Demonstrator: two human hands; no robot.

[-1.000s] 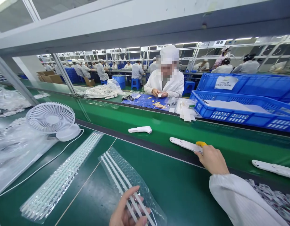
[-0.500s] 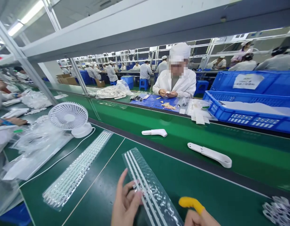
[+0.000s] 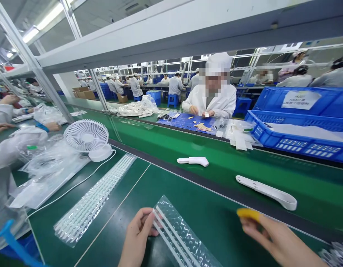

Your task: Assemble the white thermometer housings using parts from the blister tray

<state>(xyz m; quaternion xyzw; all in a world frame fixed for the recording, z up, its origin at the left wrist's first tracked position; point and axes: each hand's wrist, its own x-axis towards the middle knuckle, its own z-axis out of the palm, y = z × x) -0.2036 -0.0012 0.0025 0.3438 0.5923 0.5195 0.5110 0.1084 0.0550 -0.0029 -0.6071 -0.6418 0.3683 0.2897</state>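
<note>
Fingers (image 3: 149,222) pinch bubble strip (image 3: 182,237) over green bench (image 3: 215,218).

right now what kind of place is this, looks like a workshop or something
Most likely a factory assembly line. A long green conveyor belt carries white plastic parts, workers in white coats and caps sit at benches in rows, and blue crates hold stock. The left hand holds a bubble-wrap strip.

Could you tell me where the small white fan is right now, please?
In the head view the fan stands left of centre on the green bench, facing up, between crumpled plastic bags on its left and a long parts strip to its right.
</note>
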